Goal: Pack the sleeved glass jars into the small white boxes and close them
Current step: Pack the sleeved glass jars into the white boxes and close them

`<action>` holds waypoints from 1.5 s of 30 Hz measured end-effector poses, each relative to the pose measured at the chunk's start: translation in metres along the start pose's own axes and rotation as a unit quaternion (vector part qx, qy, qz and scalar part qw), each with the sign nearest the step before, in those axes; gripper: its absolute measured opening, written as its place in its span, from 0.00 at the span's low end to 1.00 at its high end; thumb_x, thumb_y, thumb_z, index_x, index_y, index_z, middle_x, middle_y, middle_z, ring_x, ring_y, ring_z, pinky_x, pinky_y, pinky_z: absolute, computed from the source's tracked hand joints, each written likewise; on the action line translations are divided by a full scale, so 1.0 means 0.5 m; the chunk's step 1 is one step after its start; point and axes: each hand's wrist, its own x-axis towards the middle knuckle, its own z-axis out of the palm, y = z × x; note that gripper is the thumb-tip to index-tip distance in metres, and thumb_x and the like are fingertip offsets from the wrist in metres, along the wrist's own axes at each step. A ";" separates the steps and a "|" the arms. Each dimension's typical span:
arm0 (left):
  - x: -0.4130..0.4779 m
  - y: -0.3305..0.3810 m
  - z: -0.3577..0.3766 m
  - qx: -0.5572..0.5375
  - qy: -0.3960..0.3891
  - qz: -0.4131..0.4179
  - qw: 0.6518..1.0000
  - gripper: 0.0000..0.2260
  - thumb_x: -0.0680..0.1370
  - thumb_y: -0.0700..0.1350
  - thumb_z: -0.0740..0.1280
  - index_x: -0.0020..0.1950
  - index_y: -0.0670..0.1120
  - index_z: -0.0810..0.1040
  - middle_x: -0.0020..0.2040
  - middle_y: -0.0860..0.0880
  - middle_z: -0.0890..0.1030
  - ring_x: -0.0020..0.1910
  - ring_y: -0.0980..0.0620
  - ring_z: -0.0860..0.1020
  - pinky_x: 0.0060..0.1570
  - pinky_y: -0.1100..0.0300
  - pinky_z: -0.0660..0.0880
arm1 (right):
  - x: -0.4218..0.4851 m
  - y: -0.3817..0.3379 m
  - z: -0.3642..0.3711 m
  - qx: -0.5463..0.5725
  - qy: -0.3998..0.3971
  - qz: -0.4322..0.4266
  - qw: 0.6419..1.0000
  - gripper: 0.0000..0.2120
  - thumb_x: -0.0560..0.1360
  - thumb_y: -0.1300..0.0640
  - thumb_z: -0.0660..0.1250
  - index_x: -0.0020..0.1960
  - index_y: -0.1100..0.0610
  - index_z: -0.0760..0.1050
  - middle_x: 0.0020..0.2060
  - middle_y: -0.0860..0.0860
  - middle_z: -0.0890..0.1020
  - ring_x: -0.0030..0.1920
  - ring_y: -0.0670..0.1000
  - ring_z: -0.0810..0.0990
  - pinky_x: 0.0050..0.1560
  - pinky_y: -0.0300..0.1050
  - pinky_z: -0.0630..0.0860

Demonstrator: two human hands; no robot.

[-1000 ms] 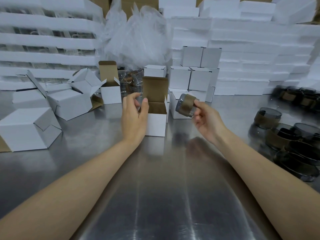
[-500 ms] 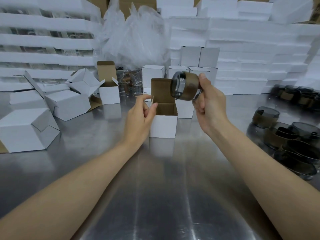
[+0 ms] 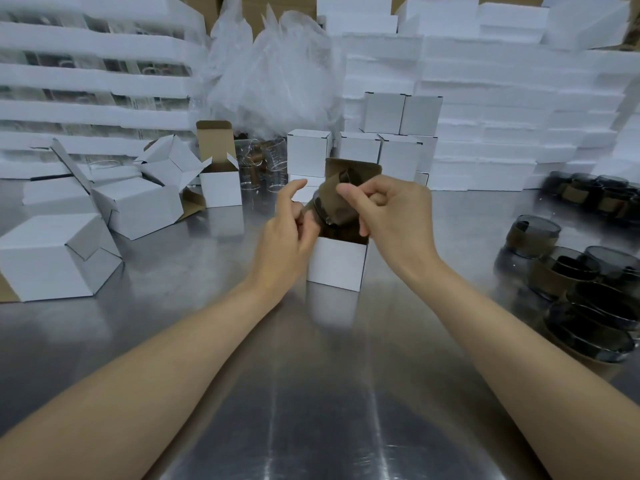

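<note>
Right now both hands meet over the open white box [image 3: 337, 266] that stands near the middle of the steel bench [image 3: 311, 393]. The right hand [image 3: 391, 216] is curled closed around the sleeved glass jar [image 3: 330, 207], thumb and forefinger pinching its brown kraft sleeve, and holds it tilted in the mouth of the box, the dark glass rim pointing down and left. The left hand [image 3: 285, 233] is half closed at the box's left top edge, fingertips bent against the jar and the flap there, forefinger lifted free; whether it grips the flap or only steadies it cannot be told.

Much of the jar is covered by the fingers and smeared by motion, so how deep it sits in the box is unclear. The brown lid flap [image 3: 353, 171] stands upright behind the hands.

Toward the right edge of the bench lies a cluster of more sleeved jars [image 3: 568, 271], the nearest ones cut off by the frame. Toward the left edge sit empty folded boxes [image 3: 59, 254], some with flaps ajar, and closed boxes [image 3: 401, 114] are stacked at the far edge against foam slabs [image 3: 502, 98]. The near half of the bench, between the forearms, is bare steel.
</note>
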 end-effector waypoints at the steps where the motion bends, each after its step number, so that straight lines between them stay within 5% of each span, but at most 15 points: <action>1: 0.000 0.001 0.000 0.004 0.003 -0.002 1.000 0.18 0.79 0.40 0.58 0.68 0.45 0.64 0.32 0.44 0.75 0.29 0.53 0.69 0.33 0.50 0.67 | 0.001 0.001 -0.001 -0.043 0.007 -0.011 0.999 0.15 0.73 0.48 0.72 0.32 0.55 0.76 0.18 0.46 0.72 0.23 0.45 0.69 0.34 0.37 0.69; 6: 0.000 0.006 0.001 0.036 0.020 -0.004 0.999 0.19 0.78 0.37 0.60 0.68 0.45 0.65 0.30 0.47 0.71 0.30 0.49 0.69 0.33 0.48 0.69 | 0.005 0.002 -0.004 -0.325 -0.013 -0.086 0.942 0.16 0.72 0.37 0.67 0.37 0.48 0.80 0.28 0.44 0.71 0.36 0.48 0.69 0.31 0.41 0.58; 11: -0.002 0.014 -0.002 0.048 0.024 0.004 0.999 0.19 0.76 0.37 0.61 0.67 0.44 0.66 0.29 0.47 0.68 0.29 0.48 0.68 0.33 0.50 0.69 | 0.001 0.014 0.001 -0.397 -0.089 -0.192 0.893 0.19 0.74 0.39 0.65 0.41 0.54 0.84 0.34 0.53 0.78 0.43 0.54 0.71 0.48 0.45 0.58; 15: -0.002 0.012 -0.001 0.035 0.023 0.026 0.999 0.17 0.78 0.40 0.60 0.67 0.43 0.67 0.28 0.54 0.66 0.29 0.51 0.67 0.32 0.54 0.67 | 0.004 0.021 0.002 -0.414 -0.147 -0.192 0.877 0.19 0.77 0.40 0.62 0.43 0.52 0.84 0.33 0.47 0.71 0.44 0.50 0.62 0.46 0.44 0.54; 17: -0.003 0.007 -0.001 0.003 0.031 0.019 0.999 0.15 0.81 0.44 0.56 0.68 0.44 0.66 0.29 0.56 0.69 0.29 0.56 0.68 0.33 0.55 0.67 | 0.003 0.028 0.008 -0.358 -0.150 -0.168 0.906 0.16 0.79 0.43 0.61 0.46 0.50 0.83 0.37 0.46 0.72 0.43 0.50 0.68 0.49 0.46 0.62; 20: -0.001 0.000 -0.003 -0.036 0.047 -0.018 0.998 0.13 0.82 0.44 0.54 0.65 0.45 0.68 0.32 0.56 0.71 0.32 0.56 0.71 0.36 0.54 0.70 | -0.004 0.040 0.013 -0.076 -0.033 -0.097 0.992 0.10 0.80 0.58 0.60 0.54 0.52 0.79 0.46 0.45 0.76 0.44 0.41 0.74 0.47 0.35 0.69; 23: 0.005 -0.005 -0.006 -0.030 -0.002 -0.034 0.999 0.11 0.81 0.44 0.55 0.58 0.45 0.74 0.44 0.53 0.75 0.44 0.61 0.74 0.45 0.64 0.72 | -0.003 0.055 0.009 0.040 0.055 -0.016 0.998 0.18 0.76 0.67 0.60 0.62 0.52 0.73 0.55 0.48 0.74 0.42 0.41 0.73 0.45 0.28 0.68; 26: 0.006 -0.006 -0.004 -0.034 -0.077 -0.013 0.996 0.12 0.80 0.44 0.57 0.50 0.44 0.80 0.50 0.53 0.71 0.51 0.63 0.71 0.49 0.70 0.67 | -0.006 0.073 0.020 0.050 -0.014 0.086 0.995 0.25 0.75 0.66 0.65 0.69 0.52 0.65 0.61 0.49 0.69 0.53 0.45 0.74 0.53 0.27 0.69; 29: 0.006 -0.005 -0.002 -0.050 -0.094 -0.061 0.992 0.11 0.80 0.38 0.59 0.46 0.45 0.80 0.59 0.50 0.68 0.60 0.58 0.68 0.52 0.75 0.64 | -0.002 0.082 0.028 0.153 -0.103 0.183 0.966 0.22 0.77 0.69 0.61 0.69 0.56 0.68 0.59 0.52 0.78 0.55 0.48 0.77 0.57 0.37 0.73; 33: 0.012 0.000 -0.004 -0.092 -0.122 -0.100 0.983 0.09 0.78 0.40 0.58 0.48 0.46 0.78 0.58 0.50 0.73 0.57 0.58 0.71 0.52 0.72 0.66 | 0.001 0.082 0.030 0.138 -0.081 0.118 0.980 0.16 0.75 0.74 0.59 0.57 0.60 0.76 0.49 0.50 0.82 0.51 0.47 0.79 0.55 0.37 0.73; 35: 0.011 0.002 0.000 -0.098 -0.127 -0.095 0.982 0.10 0.80 0.39 0.57 0.54 0.45 0.77 0.55 0.49 0.77 0.52 0.57 0.74 0.51 0.64 0.70 | -0.007 0.085 0.033 0.150 -0.076 0.107 0.980 0.16 0.75 0.72 0.58 0.51 0.58 0.79 0.46 0.46 0.82 0.49 0.45 0.79 0.54 0.38 0.74; 41: 0.003 -0.005 -0.002 -0.091 -0.076 -0.101 0.988 0.04 0.81 0.44 0.62 0.50 0.51 0.67 0.47 0.58 0.76 0.45 0.70 0.76 0.42 0.74 0.69 | -0.014 0.114 0.012 0.152 -0.235 0.081 0.957 0.16 0.73 0.44 0.62 0.60 0.43 0.72 0.62 0.40 0.75 0.63 0.38 0.72 0.61 0.31 0.66; 43: 0.003 -0.009 -0.002 -0.077 -0.078 -0.087 0.990 0.04 0.82 0.43 0.60 0.54 0.47 0.65 0.51 0.55 0.76 0.50 0.65 0.76 0.46 0.72 0.71 | -0.017 0.115 0.009 0.142 -0.255 0.084 0.953 0.21 0.71 0.36 0.62 0.62 0.42 0.70 0.63 0.37 0.73 0.64 0.36 0.70 0.60 0.29 0.66; 45: 0.003 -0.010 -0.001 -0.071 -0.090 -0.068 0.991 0.05 0.83 0.44 0.57 0.58 0.45 0.66 0.55 0.50 0.76 0.53 0.55 0.76 0.52 0.65 0.72 | -0.016 0.114 0.012 0.145 -0.231 0.092 0.958 0.17 0.75 0.38 0.62 0.59 0.44 0.73 0.58 0.35 0.76 0.60 0.36 0.73 0.57 0.30 0.67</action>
